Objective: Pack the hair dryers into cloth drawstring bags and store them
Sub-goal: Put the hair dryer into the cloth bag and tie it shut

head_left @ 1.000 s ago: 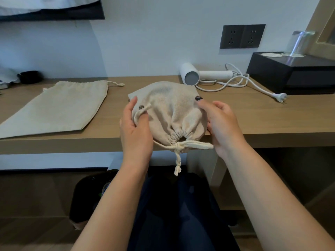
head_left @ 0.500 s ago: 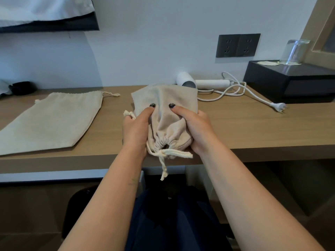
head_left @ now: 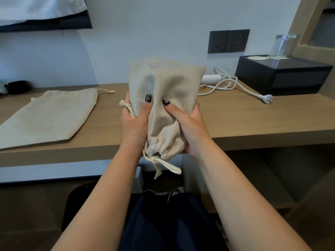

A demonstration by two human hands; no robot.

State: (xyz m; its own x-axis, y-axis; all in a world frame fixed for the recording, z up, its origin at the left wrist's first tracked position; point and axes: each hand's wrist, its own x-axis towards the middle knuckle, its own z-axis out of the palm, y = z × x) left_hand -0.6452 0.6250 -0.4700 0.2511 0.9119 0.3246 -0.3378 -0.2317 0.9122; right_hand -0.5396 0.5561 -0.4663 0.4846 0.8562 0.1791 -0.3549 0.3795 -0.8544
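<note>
A filled beige drawstring bag (head_left: 168,82) is held upright in front of me, above the desk's front edge, its cinched mouth and knotted cord (head_left: 163,164) pointing down toward me. My left hand (head_left: 135,124) grips its left side, thumb pressed into the cloth. My right hand (head_left: 186,124) grips its right side the same way. Behind the bag a white hair dryer (head_left: 211,78) lies on the desk, mostly hidden, its cable and plug (head_left: 265,97) trailing right. A second, flat empty cloth bag (head_left: 49,115) lies on the desk at the left.
The wooden desk (head_left: 253,120) runs along a white wall with a dark double socket (head_left: 228,41). A black box (head_left: 282,75) with an upturned glass (head_left: 281,46) on it stands at the right. A small dark object (head_left: 17,86) sits far left. A dark shelf hangs top left.
Both hands closed around the bag and lifted it off the desk, tilting it upright. The bag now hides most of the hair dryer behind it.
</note>
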